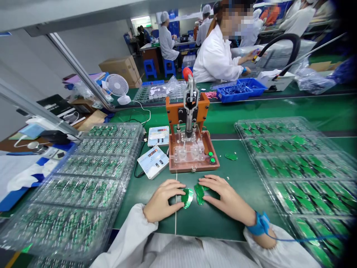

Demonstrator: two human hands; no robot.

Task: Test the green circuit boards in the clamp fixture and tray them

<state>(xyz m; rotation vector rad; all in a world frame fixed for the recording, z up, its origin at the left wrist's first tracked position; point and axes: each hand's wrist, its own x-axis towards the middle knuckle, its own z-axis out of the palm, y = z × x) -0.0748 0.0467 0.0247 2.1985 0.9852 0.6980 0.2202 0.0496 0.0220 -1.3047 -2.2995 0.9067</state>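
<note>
You wear loose white fabric sleeves (131, 238); a blue antistatic wrist strap (259, 223) with thin cord circles your right wrist.

Bright even overhead light; wide-angle warping and blur at edges.

Left hand (163, 201) and right hand (225, 197) each pinch green circuit boards (192, 195) before the orange press fixture (191, 141).
</note>
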